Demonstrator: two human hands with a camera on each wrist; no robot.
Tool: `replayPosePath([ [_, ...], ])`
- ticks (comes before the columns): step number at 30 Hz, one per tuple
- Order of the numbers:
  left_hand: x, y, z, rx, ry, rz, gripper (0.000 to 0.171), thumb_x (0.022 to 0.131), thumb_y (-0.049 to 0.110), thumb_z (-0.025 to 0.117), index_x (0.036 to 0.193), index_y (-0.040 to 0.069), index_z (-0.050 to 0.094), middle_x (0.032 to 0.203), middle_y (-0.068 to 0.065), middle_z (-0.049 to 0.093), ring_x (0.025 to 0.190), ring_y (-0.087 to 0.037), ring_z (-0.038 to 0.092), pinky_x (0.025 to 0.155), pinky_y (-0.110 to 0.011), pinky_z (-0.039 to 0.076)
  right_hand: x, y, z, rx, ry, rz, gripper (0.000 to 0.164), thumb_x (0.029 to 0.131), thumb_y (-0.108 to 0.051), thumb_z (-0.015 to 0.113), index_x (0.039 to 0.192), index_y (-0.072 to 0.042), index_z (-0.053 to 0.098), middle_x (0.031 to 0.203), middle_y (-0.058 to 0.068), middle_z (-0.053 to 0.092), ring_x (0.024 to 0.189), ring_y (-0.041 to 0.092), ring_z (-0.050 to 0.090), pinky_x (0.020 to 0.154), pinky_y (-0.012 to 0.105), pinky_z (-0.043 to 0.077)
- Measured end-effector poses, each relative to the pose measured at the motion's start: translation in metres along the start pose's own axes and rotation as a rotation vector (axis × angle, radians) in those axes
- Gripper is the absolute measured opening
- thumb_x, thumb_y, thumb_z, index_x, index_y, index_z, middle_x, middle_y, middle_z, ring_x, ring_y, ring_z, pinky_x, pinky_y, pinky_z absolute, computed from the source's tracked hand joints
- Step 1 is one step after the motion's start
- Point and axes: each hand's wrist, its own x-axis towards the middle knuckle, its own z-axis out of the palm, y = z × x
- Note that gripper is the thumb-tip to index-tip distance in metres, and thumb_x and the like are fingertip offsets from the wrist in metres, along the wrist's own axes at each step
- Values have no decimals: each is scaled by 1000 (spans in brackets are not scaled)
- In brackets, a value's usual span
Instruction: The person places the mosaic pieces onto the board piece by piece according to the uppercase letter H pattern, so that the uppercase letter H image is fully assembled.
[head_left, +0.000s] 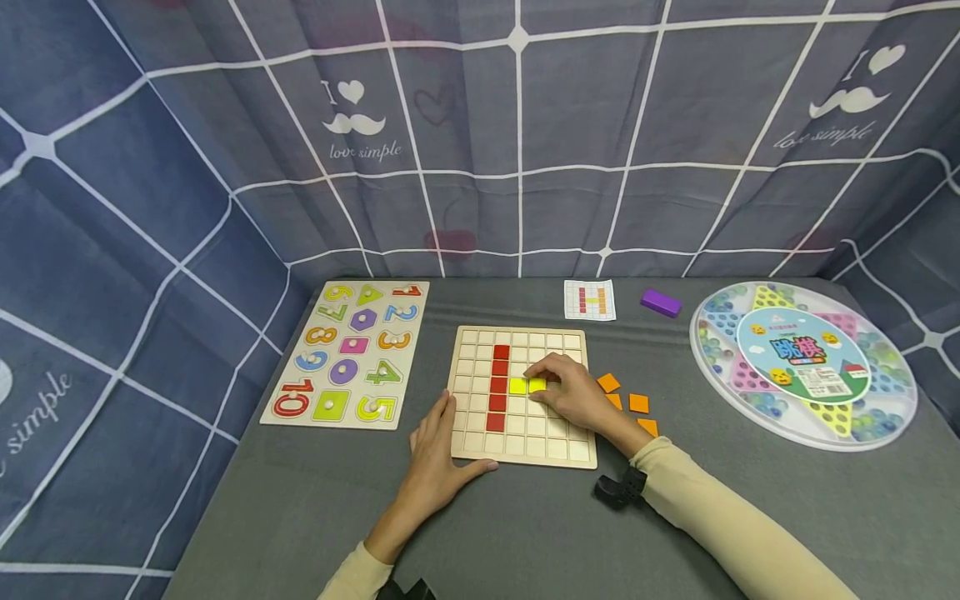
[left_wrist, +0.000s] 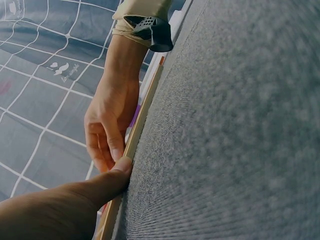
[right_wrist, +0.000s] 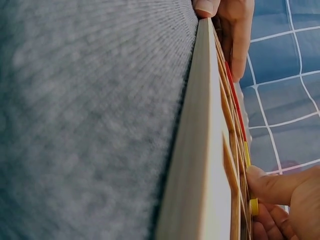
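A square wooden grid board [head_left: 525, 454] lies on the table, with a column of red square tiles [head_left: 497, 385] in its cells. Beside that column's middle sits a yellow tile [head_left: 517, 386]. My right hand [head_left: 573, 392] is over the board's right half and pinches a second yellow tile [head_left: 537, 385] just right of the first; this yellow tile [right_wrist: 254, 206] shows by the thumb in the right wrist view. Fairly straight fingers of my left hand [head_left: 435, 454] lie along the board's left edge, and its thumb touches the front edge.
Several orange tiles [head_left: 639, 403] lie right of the board. Behind it are a pattern card [head_left: 589, 300] and a purple block [head_left: 661, 302]. A number-and-shape puzzle board [head_left: 343, 354] lies left, a round game board [head_left: 804, 365] right. Patterned cloth [head_left: 480, 125] hangs behind.
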Motion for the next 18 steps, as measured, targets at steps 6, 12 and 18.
replayPosePath([
  [6,0,0,0,-4,-4,-3,114,67,44,88,150,-7,29,157,-25,26,137,-41,34,98,-55,24,0,3,0,-3,-11,0,25,80,-13,82,103,-18,72,101,-5,67,90,13,58,80,30,47],
  [12,0,0,0,-8,-10,-7,114,67,45,88,150,-7,29,157,-25,25,137,-41,33,98,-56,24,0,3,0,-6,-7,-7,25,79,-12,82,102,-16,72,100,-4,67,89,14,57,79,31,47],
  [18,0,0,0,-8,-9,-7,115,67,44,88,150,-7,28,157,-25,25,137,-42,34,97,-55,24,2,3,2,-55,-4,-31,24,79,-13,82,101,-16,73,99,-4,68,90,14,57,80,32,48],
])
